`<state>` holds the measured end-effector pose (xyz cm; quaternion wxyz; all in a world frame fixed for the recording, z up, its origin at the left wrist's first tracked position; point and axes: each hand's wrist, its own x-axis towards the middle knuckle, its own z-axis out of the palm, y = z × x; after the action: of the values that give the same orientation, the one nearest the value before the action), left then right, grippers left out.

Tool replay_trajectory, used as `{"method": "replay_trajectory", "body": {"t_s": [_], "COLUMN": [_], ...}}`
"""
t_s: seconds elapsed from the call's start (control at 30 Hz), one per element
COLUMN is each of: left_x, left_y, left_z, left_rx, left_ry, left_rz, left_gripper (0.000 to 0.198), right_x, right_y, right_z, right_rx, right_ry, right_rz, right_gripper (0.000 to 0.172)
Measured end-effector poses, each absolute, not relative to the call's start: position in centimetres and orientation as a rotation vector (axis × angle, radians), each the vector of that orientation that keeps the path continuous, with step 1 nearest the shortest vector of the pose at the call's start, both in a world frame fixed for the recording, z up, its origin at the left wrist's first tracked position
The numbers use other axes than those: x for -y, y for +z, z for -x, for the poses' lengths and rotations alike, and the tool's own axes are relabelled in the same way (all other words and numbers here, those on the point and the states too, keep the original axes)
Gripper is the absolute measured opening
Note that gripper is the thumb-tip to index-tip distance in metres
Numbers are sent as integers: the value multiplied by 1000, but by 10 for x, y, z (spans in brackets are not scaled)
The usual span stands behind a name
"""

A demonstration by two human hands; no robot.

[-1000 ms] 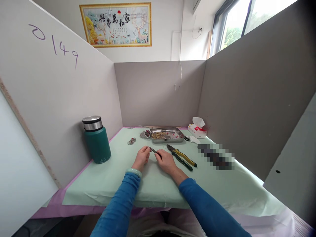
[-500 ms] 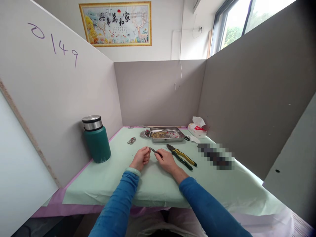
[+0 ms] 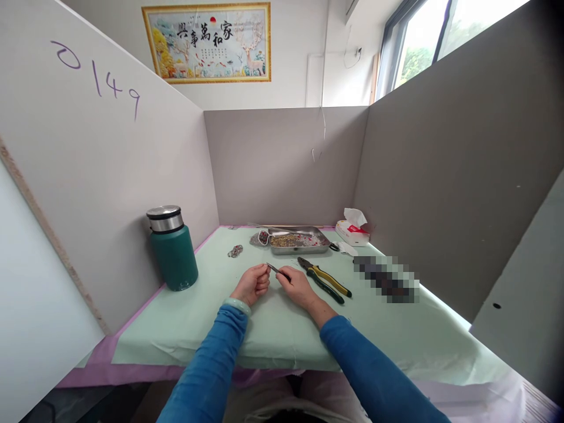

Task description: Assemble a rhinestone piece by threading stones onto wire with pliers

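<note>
A slim tool (image 3: 277, 271) is being clamped by the right hand (image 3: 298, 288), slanted toward the table's (image 3: 374, 341) far-left corner, its tip at the closed fingers of the left hand (image 3: 252, 284).

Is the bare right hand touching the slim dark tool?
Touching. The head view shows the bare right hand gripping the slim dark tool, whose tip sticks out past the fingers.
</note>
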<state>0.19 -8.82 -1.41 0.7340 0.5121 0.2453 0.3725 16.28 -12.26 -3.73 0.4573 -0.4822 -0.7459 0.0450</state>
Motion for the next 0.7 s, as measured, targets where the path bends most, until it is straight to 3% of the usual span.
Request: {"method": "replay_trajectory", "body": {"t_s": [0.7], "left_x": [86], "left_y": [-20], "left_z": [-11], "left_rx": [-663], "left_ry": [981], "left_rz": [-1245], "left_gripper": [29], "right_x": [117], "right_y": [-41], "right_z": [-163], "right_rx": [1752], "right_ry": [104], "right_rz": [1239], "right_gripper": [21]}}
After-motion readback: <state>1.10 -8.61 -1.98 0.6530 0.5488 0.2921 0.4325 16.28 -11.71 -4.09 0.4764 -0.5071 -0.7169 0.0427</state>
